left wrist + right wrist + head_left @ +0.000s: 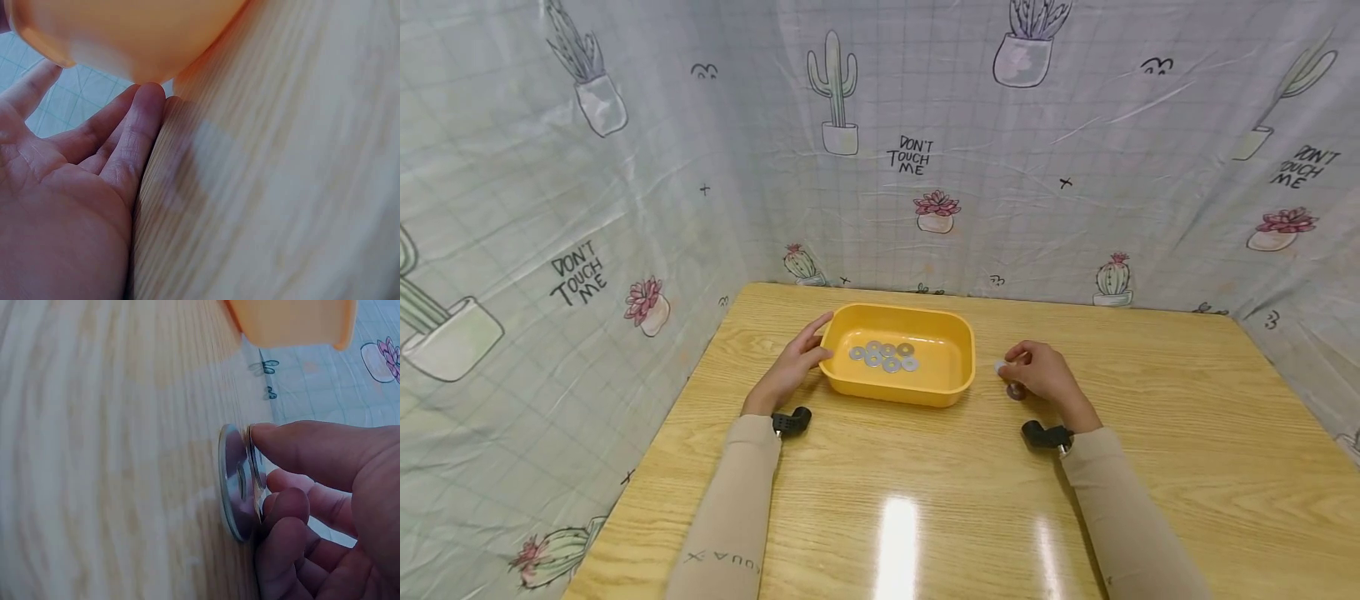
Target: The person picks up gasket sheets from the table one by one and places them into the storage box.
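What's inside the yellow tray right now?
Seven flat metal washers lie in a loose cluster on the floor of the tray, some touching or overlapping. The near wall hides the front strip of the floor, so anything lying there cannot be seen.

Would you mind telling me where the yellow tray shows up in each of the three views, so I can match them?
Head view: the yellow tray sits at table centre, washers inside, between the left hand and the right hand.
Left wrist view: blurred tray underside at the top, above the fingertips.
Right wrist view: tray corner at the top edge.
Shared landmark: the wooden table.
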A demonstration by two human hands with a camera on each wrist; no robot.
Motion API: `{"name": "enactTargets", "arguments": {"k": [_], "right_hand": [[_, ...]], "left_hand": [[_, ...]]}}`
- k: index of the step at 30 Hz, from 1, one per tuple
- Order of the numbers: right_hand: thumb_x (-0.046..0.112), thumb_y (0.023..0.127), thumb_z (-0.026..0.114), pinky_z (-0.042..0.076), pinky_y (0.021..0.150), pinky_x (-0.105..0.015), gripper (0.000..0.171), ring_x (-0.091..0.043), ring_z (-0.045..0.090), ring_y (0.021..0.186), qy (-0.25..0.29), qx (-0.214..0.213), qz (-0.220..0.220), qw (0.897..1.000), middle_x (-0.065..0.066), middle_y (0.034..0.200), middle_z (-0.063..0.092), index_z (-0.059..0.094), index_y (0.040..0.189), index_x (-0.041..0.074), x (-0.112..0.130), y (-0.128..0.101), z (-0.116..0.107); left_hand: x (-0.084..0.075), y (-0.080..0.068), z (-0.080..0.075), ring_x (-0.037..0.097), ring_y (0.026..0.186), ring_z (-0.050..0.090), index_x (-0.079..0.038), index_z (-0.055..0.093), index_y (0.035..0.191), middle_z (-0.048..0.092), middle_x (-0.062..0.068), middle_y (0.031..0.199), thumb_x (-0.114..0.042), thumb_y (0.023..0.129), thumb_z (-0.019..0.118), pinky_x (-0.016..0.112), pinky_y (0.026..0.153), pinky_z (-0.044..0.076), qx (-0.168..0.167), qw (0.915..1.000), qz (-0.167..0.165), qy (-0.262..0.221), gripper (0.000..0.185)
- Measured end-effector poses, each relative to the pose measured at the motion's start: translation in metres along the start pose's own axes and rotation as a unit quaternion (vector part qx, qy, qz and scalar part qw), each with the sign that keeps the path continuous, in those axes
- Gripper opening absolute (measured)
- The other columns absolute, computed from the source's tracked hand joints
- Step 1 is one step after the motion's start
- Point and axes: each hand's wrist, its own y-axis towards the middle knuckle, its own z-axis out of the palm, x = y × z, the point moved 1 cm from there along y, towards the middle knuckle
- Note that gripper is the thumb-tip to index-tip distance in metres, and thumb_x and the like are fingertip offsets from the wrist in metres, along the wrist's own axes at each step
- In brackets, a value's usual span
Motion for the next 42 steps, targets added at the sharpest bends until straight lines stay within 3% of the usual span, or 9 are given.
{"name": "enactTargets", "arguments": {"k": [10, 26, 42], "right_hand": [[0.019, 0.097, 0.069, 0.053, 0.059, -0.03, 0.026, -0.017, 0.062, 0.058, -0.016, 0.0, -0.01, 1.0, -0.009, 0.076, 0.062, 0.061, 0.112, -0.001, 0.0008, 0.0022, 0.0024], [0.02, 0.098, 0.067, 0.05, 0.062, -0.028, 0.025, -0.018, 0.059, 0.067, -0.051, 0.021, -0.004, 0.998, -0.008, 0.081, 0.062, 0.06, 0.109, -0.002, 0.0044, 0.0027, 0.0029], [0.022, 0.098, 0.068, 0.047, 0.061, -0.03, 0.025, -0.019, 0.057, 0.062, -0.073, 0.018, -0.036, 0.997, -0.007, 0.076, 0.059, 0.059, 0.11, 0.001, 0.0037, 0.0027, 0.0029]], "left_hand": [[0.0008, 0.0002, 0.0006, 0.039, 0.142, 0.046, -0.04, 0.031, 0.161, 0.04, 0.018, 0.159, -0.017, 0.104, 0.054, 0.057, 0.12, 0.032, -0.004, 1.0, -0.005, -0.005, 0.065], [0.001, 0.0003, 0.0008, 0.039, 0.142, 0.046, -0.039, 0.029, 0.161, 0.04, 0.019, 0.159, -0.016, 0.104, 0.053, 0.057, 0.119, 0.033, 0.0, 1.0, -0.001, -0.004, 0.066], [-0.0004, -0.0005, 0.0015, 0.036, 0.144, 0.043, -0.041, 0.03, 0.161, 0.037, 0.016, 0.161, -0.018, 0.103, 0.055, 0.057, 0.12, 0.032, -0.005, 1.0, -0.001, 0.009, 0.066]]}}
